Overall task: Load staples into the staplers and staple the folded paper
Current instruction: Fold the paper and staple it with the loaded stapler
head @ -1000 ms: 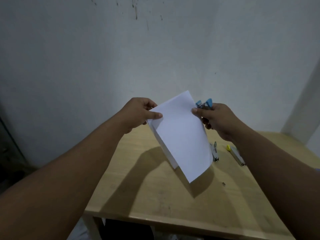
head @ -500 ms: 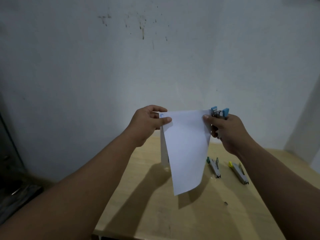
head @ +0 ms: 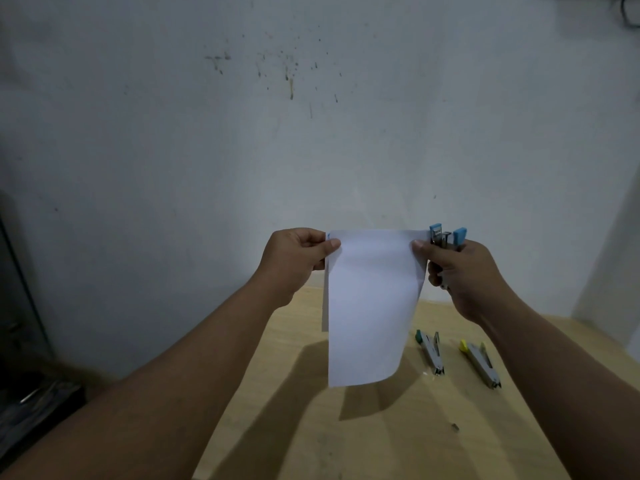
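Note:
A folded white paper (head: 370,306) hangs upright in the air above the wooden table (head: 381,438). My left hand (head: 298,258) pinches its top left corner between thumb and fingers. My right hand (head: 457,271) grips a blue stapler (head: 446,237), whose jaws stick up at the paper's top right corner, and its thumb presses on the paper's edge. On the table to the right lie a green-tipped stapler (head: 430,351) and a yellow-tipped stapler (head: 479,363), both flat.
A stained white wall (head: 311,133) stands right behind the table. A small loose bit (head: 454,426), possibly staples, lies near the front right of the table. Dark clutter (head: 31,400) sits low at the left.
The paper has turned from tilted to hanging straight and level at its top edge. Both hands rose slightly and the blue stapler now sits at the paper's top right corner.

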